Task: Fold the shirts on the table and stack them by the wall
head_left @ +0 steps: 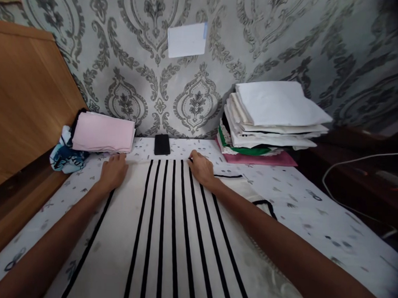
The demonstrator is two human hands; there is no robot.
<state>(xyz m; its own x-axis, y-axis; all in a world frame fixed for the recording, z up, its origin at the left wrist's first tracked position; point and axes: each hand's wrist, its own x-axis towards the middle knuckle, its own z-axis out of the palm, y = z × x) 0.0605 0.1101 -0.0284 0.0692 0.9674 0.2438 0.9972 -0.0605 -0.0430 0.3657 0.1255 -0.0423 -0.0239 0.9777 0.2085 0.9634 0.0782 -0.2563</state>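
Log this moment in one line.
left hand: at far edge of striped garment | right hand: same edge | folded stack: far right

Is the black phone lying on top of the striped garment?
No, the black phone lies on the patterned sheet, beyond the far edge of the striped garment.

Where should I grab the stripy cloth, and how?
Probably pinch the far edge of the stripy cloth, reaching over it from the near side. It lies flat, and that edge runs fairly straight, with the left hand and right hand at it.
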